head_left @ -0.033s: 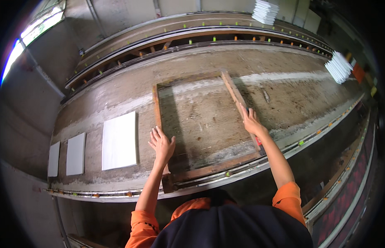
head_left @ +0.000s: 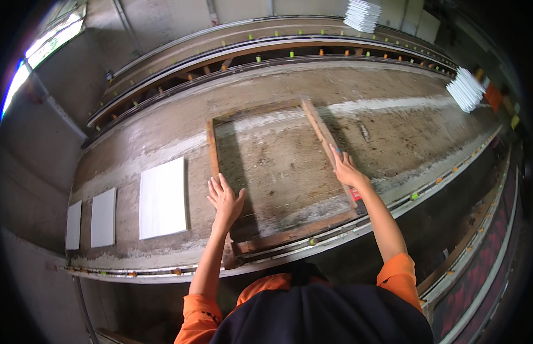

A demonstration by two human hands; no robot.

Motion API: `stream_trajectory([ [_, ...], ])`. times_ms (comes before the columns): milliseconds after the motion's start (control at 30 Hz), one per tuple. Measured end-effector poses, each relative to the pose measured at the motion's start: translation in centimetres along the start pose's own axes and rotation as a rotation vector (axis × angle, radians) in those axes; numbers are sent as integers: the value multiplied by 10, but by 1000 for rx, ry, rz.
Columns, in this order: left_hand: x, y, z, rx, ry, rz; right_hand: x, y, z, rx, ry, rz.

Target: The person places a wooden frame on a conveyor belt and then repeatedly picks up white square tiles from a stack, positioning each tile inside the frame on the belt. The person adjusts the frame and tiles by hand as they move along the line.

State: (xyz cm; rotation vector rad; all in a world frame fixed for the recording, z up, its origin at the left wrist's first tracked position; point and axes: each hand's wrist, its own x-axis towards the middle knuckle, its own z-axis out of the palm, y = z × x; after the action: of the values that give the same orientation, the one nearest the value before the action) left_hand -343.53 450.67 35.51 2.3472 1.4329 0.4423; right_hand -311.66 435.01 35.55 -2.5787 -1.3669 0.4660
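Note:
A rectangular wooden frame lies on the long, worn table in front of me, its near end by the metal edge rail. My left hand rests at the frame's left bar with fingers spread, holding nothing visible. On the right bar lies my right hand, palm down, fingers stretched out along the wood. A small red patch shows beside that hand, and a bit of blue shows near its fingers; what they are I cannot make out. My right palm's underside is hidden.
Three white rectangular sheets or panels stand out on the table at left, the largest nearest the frame. A stack of white panels is at the far right, another stack at the back. Rails with green and orange stops edge the tables.
The view has shifted slightly, so the scene sits a little to the left. Both hands stay in place on the frame.

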Motion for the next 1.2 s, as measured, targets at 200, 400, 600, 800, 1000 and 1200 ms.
stream_trajectory([
  [200,-43,167,-25,-810,-21,458,-107,66,-77,452,244,-139],
  [400,-111,342,86,-939,-203,891,-220,204,-79,358,877,186],
  [600,-194,470,232,-970,-778,1139,-278,385,41,469,1164,659],
  [800,-223,509,415,-688,-888,1133,-290,452,103,537,1206,1172],
  [1000,-232,653,454,-794,-827,1254,-305,548,50,379,1277,1112],
  [1200,-232,825,477,-921,-723,1339,-291,687,-63,153,1360,948],
])
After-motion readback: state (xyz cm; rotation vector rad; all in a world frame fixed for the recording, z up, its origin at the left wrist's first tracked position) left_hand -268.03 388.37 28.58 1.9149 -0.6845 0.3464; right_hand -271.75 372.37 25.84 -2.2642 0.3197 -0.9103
